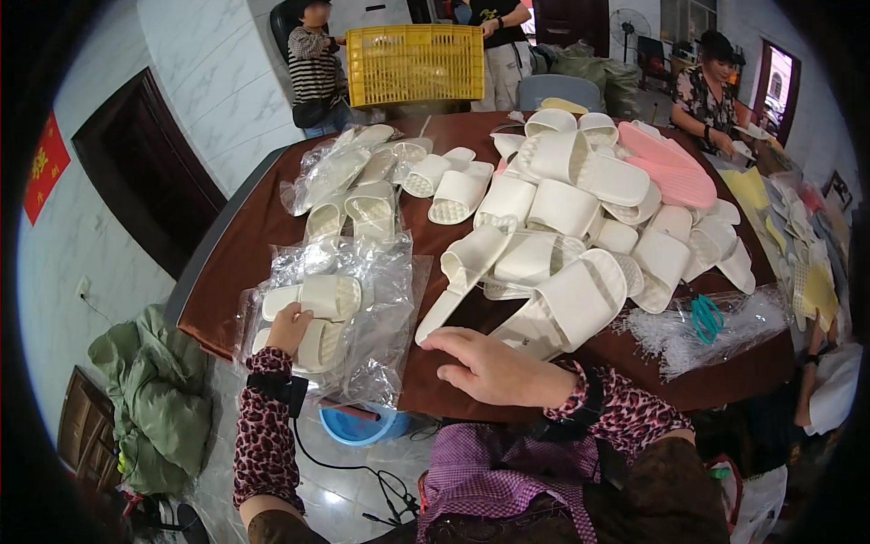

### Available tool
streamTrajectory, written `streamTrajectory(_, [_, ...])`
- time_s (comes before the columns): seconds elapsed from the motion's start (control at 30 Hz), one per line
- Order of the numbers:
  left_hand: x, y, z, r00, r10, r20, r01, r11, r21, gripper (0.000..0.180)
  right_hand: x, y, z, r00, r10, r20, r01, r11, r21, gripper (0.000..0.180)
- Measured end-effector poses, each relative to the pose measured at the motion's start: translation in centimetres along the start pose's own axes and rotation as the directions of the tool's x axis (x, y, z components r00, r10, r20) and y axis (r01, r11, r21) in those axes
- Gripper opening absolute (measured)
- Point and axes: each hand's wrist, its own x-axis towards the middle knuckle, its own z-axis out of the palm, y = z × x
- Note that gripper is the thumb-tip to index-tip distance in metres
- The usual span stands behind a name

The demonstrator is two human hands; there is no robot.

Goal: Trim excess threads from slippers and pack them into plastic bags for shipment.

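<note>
My left hand (288, 328) rests on a clear plastic bag (367, 313) holding a pair of white slippers (313, 297) at the near left of the brown table (236, 263). My right hand (494, 367) lies flat, palm down, on the table's near edge, fingers together and pointing left, just in front of a loose white slipper (566, 304). A large heap of white slippers (562, 208) fills the table's middle, with pink ones (666, 163) at the far right. More bagged slippers (349, 177) lie further back on the left.
A yellow plastic crate (414, 63) stands at the far edge, with two people behind it. A third person sits at the far right. Clear bags with a teal item (707, 317) lie at near right. A green cloth heap (154, 399) and blue basin (358, 424) sit on the floor.
</note>
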Motion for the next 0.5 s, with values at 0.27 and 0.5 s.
streamTrajectory(0.27, [0.0, 1.4, -0.6, 0.994, -0.089, -0.057, 0.092, 0.995, 0.04, 0.035, -3.6, -4.7, -6.2, 0.967, -0.242, -0.075, 0.198, 0.907, -0.373, 0.024])
streamTrajectory(0.5, [-3.5, 11.1, -5.4, 0.884, 0.241, -0.401, -0.248, 0.968, 0.036, 0.02, -8.8, -4.0, -13.7, 0.815, -0.098, -0.572, -0.207, 0.872, -0.444, 0.015])
